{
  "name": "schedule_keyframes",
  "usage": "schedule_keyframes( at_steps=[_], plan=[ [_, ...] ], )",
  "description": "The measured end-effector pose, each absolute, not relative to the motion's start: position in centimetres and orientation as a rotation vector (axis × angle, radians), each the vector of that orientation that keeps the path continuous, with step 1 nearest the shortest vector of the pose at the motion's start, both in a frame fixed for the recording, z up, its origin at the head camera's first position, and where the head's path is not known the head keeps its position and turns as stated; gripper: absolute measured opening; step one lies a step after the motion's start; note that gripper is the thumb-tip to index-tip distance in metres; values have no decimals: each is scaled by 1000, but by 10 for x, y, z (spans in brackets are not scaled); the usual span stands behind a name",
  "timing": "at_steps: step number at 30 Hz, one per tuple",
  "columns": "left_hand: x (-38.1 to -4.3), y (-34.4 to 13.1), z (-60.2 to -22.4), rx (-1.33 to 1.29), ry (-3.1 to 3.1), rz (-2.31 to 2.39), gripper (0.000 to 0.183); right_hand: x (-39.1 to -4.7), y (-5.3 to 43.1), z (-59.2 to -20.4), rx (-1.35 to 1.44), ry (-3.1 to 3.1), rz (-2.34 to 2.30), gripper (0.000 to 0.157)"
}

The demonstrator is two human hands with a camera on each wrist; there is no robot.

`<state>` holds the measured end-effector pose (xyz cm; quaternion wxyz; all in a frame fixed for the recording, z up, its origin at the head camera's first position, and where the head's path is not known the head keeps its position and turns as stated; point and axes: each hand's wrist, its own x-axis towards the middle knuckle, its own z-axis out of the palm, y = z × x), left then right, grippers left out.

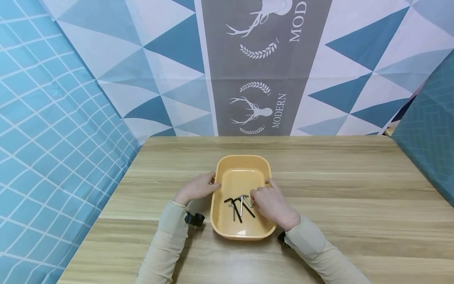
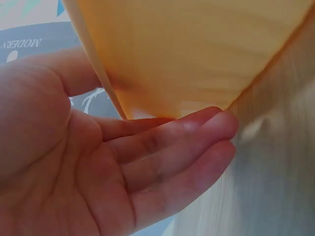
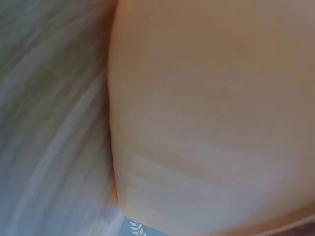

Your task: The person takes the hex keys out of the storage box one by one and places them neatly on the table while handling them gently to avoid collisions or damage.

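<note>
A yellow-orange plastic tray (image 1: 242, 162) stands on the table, with several L-shaped hex keys (image 1: 237, 211), black and silver, lying in a loose cluster on its floor. My left hand (image 1: 198, 187) grips the tray's left side, thumb over the rim and the other fingers against the outer wall (image 2: 197, 59). My right hand (image 1: 271, 203) reaches over the right rim, fingers bent and tips low beside a silver hex key (image 1: 247, 201). I cannot tell whether those tips pinch anything. The right wrist view shows the tray's outer wall (image 3: 211, 113), and that hand is out of its sight.
The wood-grain table (image 1: 340, 189) spreads out on both sides of the tray. A patterned cloth (image 1: 177, 71) hangs behind its far edge, a blue checked cloth (image 1: 53, 130) at the left and a teal cloth (image 1: 429, 126) at the right.
</note>
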<state>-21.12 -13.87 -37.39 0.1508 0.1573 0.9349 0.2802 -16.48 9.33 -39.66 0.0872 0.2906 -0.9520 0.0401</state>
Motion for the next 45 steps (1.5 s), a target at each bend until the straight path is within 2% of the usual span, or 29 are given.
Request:
schedule_keyframes(
  at_steps=[7, 17, 25, 32, 45],
  plan=[
    [-209, -136, -373, 400, 2617, 901, 26, -166, 96, -390, 842, -2858, 353, 13],
    [-209, -137, -372, 450, 2658, 847, 29, -172, 112, -367, 686, -2725, 1046, 22],
    [-210, -138, -374, 447, 2661, 845, 31, -182, 141, -354, 468, -2661, 1031, 19],
    [-210, -139, -374, 458, 2667, 845, 33, -191, 161, -354, 338, -2688, 961, 9],
    [-211, -139, -375, 461, 2676, 834, 35, -199, 178, -363, 262, -2950, 877, 6]
  ],
)
